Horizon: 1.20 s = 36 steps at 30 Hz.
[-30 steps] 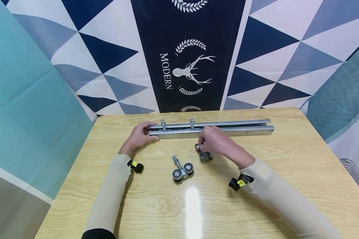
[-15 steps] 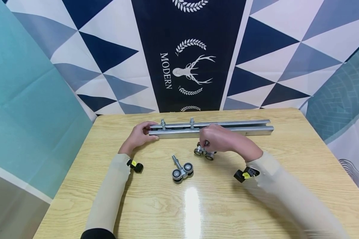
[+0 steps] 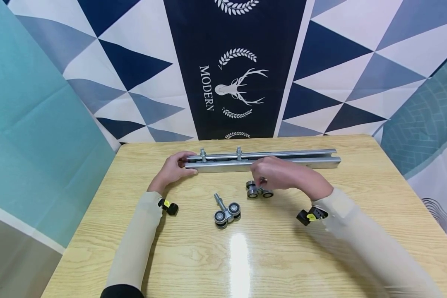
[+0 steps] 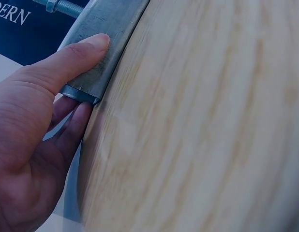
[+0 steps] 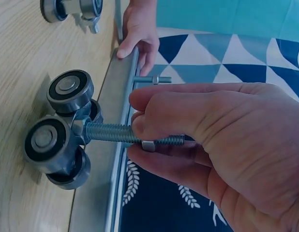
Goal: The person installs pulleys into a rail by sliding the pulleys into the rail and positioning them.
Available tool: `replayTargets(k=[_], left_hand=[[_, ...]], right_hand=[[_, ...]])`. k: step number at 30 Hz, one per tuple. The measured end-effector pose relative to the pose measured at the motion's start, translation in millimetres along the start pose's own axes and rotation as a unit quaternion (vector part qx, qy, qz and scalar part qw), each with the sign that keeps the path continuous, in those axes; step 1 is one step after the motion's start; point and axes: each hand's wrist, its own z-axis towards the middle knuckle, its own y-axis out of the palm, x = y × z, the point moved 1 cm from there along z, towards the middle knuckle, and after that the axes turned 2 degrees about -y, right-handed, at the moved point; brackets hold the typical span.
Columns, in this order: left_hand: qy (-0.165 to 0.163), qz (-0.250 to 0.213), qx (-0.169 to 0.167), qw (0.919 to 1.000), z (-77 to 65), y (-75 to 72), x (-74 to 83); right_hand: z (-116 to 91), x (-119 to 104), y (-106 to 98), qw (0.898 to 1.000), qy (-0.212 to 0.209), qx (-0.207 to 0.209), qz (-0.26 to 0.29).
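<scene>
- Table point(image 3: 186, 256): rail point(image 3: 223, 167) near far edge.
- Left hand point(image 3: 172, 169) grips rail's end.
- Right hand point(image 3: 275, 172) pinches roller point(image 5: 62, 140) by bolt point(image 5: 108, 132), clear only in right wrist view.

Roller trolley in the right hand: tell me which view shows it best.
Right wrist view: the roller trolley shows close up, its four wheels and threaded bolt distinct, the right hand pinching the bolt. The head view shows it small, its bolt mostly hidden by the hand; the left wrist view misses it.
</scene>
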Motion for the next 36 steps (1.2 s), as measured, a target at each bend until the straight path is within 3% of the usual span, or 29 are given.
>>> replayTargets(k=[22, 26, 33, 36], left_hand=[[0.002, -0.003, 0.001, 1.0000, 0.5, 0.3, -2.1], [0.001, -0.005, 0.001, 1.0000, 0.3, 0.6, -2.5], [0.009, 0.000, 0.004, 0.9999, 1.3, 0.1, -1.5], [0.008, -0.001, 0.001, 1.0000, 0.9, 0.5, -1.1]], right_hand=[[-4, 6, 2, 0.996, 0.075, -0.027, 0.027], [-5, 3, 3, 0.994, 0.109, -0.013, 0.015], [-4, -1, 4, 0.987, 0.156, 0.048, 0.014], [-4, -1, 8, 0.983, 0.174, 0.042, 0.028]])
